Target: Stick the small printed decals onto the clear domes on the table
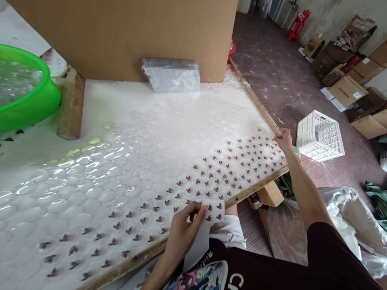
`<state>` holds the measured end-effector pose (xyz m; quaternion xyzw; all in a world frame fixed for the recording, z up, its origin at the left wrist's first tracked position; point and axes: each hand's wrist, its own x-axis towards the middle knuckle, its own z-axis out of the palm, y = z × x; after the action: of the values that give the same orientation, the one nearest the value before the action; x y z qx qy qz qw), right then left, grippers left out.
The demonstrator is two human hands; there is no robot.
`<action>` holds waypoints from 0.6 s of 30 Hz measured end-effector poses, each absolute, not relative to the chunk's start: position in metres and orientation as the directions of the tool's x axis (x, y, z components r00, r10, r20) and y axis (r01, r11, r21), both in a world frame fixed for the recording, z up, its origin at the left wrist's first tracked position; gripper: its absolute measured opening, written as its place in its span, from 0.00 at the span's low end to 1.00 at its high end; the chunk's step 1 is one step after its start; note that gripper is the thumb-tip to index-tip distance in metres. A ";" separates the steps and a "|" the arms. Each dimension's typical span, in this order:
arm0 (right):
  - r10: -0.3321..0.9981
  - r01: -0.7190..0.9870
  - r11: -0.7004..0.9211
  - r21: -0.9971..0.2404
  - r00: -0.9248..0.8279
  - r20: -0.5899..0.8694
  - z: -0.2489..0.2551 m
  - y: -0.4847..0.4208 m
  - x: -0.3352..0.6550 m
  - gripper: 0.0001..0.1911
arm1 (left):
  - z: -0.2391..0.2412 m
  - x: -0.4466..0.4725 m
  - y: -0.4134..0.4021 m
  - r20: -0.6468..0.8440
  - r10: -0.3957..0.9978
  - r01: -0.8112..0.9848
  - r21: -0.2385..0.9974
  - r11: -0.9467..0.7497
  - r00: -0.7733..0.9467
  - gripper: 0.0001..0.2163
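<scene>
A white board [169, 112] in a wooden frame carries many clear glass domes [99, 177]. Domes along the near edge have small dark picture stickers [242, 155] under them. My left hand [184, 229] is closed in a pinch on a white sticker sheet [211, 217] held just over the board's near edge; a few small pictures remain on the sheet. My right hand [283, 139] reaches out to the board's right corner, its fingers pressed together at a dome by the wooden rail. Whether anything is between them is too small to make out.
A large cardboard box [127, 36] stands at the board's far end with a plastic-wrapped packet [171, 74] leaning on it. A green basin [27, 88] of clear domes sits at the left. On the floor to the right are a white plastic crate [319, 135], cartons [347, 88] and plastic sheeting [344, 217].
</scene>
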<state>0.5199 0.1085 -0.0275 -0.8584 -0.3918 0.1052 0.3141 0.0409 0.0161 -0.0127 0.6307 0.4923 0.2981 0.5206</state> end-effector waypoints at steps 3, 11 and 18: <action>0.751 0.634 -0.501 -0.589 0.656 0.067 -0.032 0.111 0.515 0.28 | -0.013 0.041 0.016 -0.135 0.933 0.311 0.950 0.027 0.333 0.15; 0.764 0.792 -0.539 -0.285 0.603 0.230 -0.028 0.109 0.515 0.20 | -0.018 0.039 0.016 -0.134 0.933 0.310 0.950 0.025 0.335 0.15; 0.793 0.780 -0.543 -0.311 0.598 0.115 -0.021 0.094 0.540 0.10 | -0.016 0.040 0.015 -0.151 0.924 0.296 0.954 0.043 0.352 0.15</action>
<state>0.5402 0.0944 -0.0206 -0.8781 -0.4480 0.0196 0.1668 0.0401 0.0154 -0.0162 0.6258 0.4872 0.2947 0.5331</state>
